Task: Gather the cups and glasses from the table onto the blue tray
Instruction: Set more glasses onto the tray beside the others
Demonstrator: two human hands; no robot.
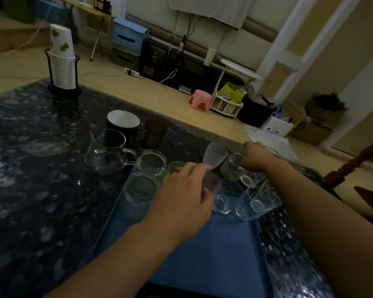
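Observation:
A blue tray [213, 254] lies on the dark speckled table in front of me. My left hand [181, 201] grips a frosted pinkish glass [212, 182] at the tray's far end. My right hand [256, 158] holds a small clear glass [232, 168] beside a tilted frosted stem glass [215, 154]. Two clear jars [141, 190] [151, 161] and a green cup [174, 165] stand at the tray's far left. Clear handled cups [254, 201] sit at its far right. Beyond the tray stand a glass pitcher [107, 149], a black mug [123, 125] and a brown cup [155, 131].
A stack of paper cups in a black holder [63, 67] stands at the table's far left corner. The table edge runs diagonally behind the cups, with wooden floor beyond. A red-brown chair [357, 164] is at the right.

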